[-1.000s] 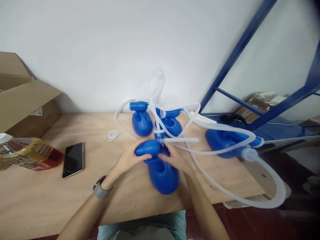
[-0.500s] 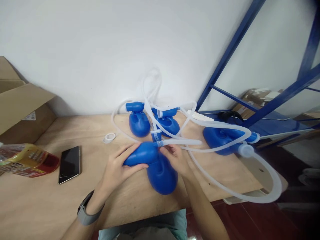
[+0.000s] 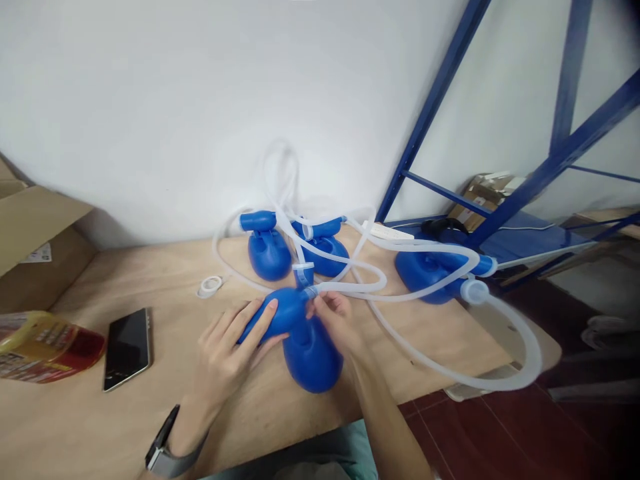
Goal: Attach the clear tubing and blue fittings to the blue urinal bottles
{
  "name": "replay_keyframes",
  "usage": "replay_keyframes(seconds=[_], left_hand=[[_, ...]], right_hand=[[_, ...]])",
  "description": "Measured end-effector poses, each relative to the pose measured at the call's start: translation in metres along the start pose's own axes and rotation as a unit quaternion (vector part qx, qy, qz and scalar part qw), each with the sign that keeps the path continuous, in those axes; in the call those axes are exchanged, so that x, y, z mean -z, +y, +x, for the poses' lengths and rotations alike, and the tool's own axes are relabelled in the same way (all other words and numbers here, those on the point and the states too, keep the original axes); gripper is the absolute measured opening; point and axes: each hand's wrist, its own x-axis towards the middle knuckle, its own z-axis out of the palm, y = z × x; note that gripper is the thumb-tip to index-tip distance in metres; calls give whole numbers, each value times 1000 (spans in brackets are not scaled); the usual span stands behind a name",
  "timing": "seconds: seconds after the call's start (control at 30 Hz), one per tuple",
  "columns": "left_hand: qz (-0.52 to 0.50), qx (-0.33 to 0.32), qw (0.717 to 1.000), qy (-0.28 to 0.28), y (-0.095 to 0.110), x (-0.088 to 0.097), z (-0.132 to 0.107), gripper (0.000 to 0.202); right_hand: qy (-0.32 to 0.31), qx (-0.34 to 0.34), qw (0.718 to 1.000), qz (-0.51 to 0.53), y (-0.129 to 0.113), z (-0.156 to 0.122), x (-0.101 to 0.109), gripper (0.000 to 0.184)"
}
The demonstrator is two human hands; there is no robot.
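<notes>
My left hand (image 3: 227,343) is wrapped over a blue rounded plastic urinal head (image 3: 280,313), which lies tilted above a blue urinal bottle (image 3: 315,357). At the head's narrow end sits a translucent white hose (image 3: 345,288). My right hand (image 3: 337,317) is closed, its thumb and fingertips pinched at the joint where hose and head meet. Just beyond this joint the bottle's pale-capped neck (image 3: 303,272) points toward the wall. What lies under the right fingertips is partly hidden.
Other blue bottles (image 3: 270,257) with looping hoses stand near the wall, and one more bottle (image 3: 425,273) lies at the right. White rings (image 3: 210,287), a phone (image 3: 127,347), a drink bottle (image 3: 50,347) and a cardboard box (image 3: 55,247) are leftward. A blue metal rack (image 3: 440,93) stands right.
My left hand has shifted its grip, with fingers now laid over the top of the urinal head. The hose at the joint now curves back in a loop. The whole view has shifted slightly.
</notes>
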Motion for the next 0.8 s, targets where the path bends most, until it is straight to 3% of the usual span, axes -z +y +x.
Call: replay_keyframes(seconds=[0.13, 0.27, 0.33, 0.4, 0.53, 0.6, 0.63, 0.67, 0.7, 0.73, 0.77, 0.8], left_hand=[[-72, 96, 993, 10, 19, 2, -4, 58], [-135, 187, 973, 15, 27, 5, -9, 58], [-116, 171, 978, 8, 25, 7, -8, 58], [-80, 128, 989, -3, 25, 8, -7, 55], [-32, 58, 997, -29, 44, 10, -14, 52], [-61, 82, 994, -38, 55, 12, -21, 56], [-101, 124, 986, -49, 58, 15, -23, 59], [-157, 189, 967, -72, 58, 18, -23, 60], [-230, 273, 928, -109, 55, 20, -22, 61], [-314, 366, 862, -158, 51, 23, -19, 62], [-399, 460, 765, -210, 44, 24, -14, 64], [-474, 541, 643, -262, 38, 25, -10, 66]], right_hand=[[2, 8, 997, 77, 2, 4, 0, 41], [-5, 25, 999, 47, -10, 3, 2, 37], [-32, 11, 998, 50, -19, -1, -1, 36], [-36, -18, 992, 118, -28, -4, -5, 43], [41, -82, 941, 325, -42, -4, -15, 33], [84, -90, 916, 382, -47, -2, -20, 40], [101, -92, 909, 394, -49, -1, -23, 48], [112, -95, 906, 398, -51, -1, -27, 53], [115, -98, 906, 396, -52, -1, -31, 57], [109, -98, 908, 392, -53, -1, -35, 60], [94, -91, 913, 387, -54, -2, -40, 62], [73, -79, 918, 382, -54, -3, -43, 63]])
